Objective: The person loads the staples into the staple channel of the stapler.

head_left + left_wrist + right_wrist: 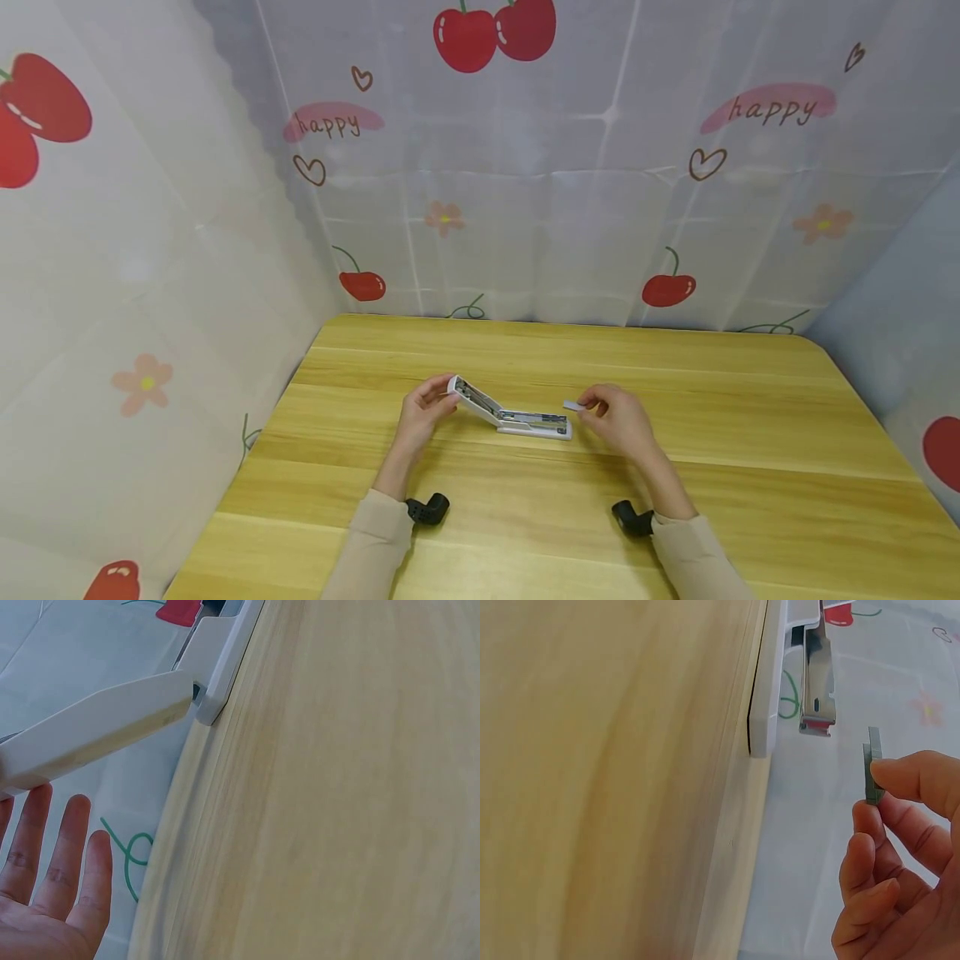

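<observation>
The stapler (pixel 517 429) sits opened on the tabletop (pixel 525 517), the left hand (pixel 420 411) pinching the end of its raised cover (pixel 474 406). Near the stapler's other end, the right hand (pixel 622 421) pinches a small staple strip (pixel 573 406) — apart from the metal channel (pixel 818 679). This looks like the loading step; the next move probably calls for lining the strip up with that channel — cover held clear.
</observation>
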The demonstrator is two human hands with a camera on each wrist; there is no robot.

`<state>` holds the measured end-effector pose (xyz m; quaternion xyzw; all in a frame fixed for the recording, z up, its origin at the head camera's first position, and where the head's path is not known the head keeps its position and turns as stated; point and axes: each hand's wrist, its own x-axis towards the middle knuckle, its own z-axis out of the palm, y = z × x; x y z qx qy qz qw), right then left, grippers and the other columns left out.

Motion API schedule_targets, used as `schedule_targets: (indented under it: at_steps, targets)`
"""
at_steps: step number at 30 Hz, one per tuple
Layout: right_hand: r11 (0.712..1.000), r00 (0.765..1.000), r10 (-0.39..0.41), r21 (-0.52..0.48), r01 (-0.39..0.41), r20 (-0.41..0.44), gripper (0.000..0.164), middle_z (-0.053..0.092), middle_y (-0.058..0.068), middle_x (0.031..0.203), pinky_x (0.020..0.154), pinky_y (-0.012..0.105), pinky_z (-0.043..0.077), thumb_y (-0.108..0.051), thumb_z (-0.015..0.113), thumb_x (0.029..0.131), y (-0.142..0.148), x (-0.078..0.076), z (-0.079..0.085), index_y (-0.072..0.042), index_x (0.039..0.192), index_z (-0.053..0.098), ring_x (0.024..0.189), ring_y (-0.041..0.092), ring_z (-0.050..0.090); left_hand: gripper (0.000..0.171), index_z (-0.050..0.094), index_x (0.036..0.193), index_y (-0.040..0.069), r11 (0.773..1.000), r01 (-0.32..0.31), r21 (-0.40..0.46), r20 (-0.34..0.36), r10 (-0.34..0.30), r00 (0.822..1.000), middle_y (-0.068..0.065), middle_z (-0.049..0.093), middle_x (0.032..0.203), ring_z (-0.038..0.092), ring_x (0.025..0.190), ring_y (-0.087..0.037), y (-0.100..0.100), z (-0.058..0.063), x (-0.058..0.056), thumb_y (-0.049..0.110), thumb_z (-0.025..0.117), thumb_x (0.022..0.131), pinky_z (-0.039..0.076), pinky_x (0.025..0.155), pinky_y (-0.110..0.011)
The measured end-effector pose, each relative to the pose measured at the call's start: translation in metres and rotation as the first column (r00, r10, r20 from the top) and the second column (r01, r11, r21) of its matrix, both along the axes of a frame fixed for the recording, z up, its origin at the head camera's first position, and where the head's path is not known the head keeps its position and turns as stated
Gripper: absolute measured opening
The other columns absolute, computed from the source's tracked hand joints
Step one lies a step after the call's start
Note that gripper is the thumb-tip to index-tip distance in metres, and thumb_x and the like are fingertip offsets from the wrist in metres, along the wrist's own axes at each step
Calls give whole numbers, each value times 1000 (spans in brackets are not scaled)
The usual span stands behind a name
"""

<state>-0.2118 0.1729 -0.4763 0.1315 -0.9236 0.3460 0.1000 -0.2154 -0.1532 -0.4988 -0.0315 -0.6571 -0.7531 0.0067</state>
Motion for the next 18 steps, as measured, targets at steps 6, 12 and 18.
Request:
schedule_targets:
  at_steps: [6,12,18]
  targets:
    - [999,999,36,10,-37,24,9,67,5,85,61,27,42,-8,76,80,-7,0,0,-9,87,71,69,13,52,41,57,130,-3,1000,-4,-2,5,4,1000,2,67,110,64,94,-8,0,-1,0,3,67,91,55,80,-24]
    - [998,997,47,28,-48,55,10,67,2,86,62,27,43,-9,75,80,-12,-1,-1,-10,89,71,71,13,53,42,57,130,-3,1000,-3,4,0,3,1000,1,67,112,65,94,-8,0,-1,-1,3,67,91,55,79,-23]
    - [996,995,74,46,-77,66,10,67,1,86,62,27,44,-8,75,80,-16,-2,-3,-11,90,72,71,12,53,41,57,130,-4,1000,0,17,-6,0,1000,5,67,108,65,93,-8,0,-1,0,1,66,91,55,78,-22]
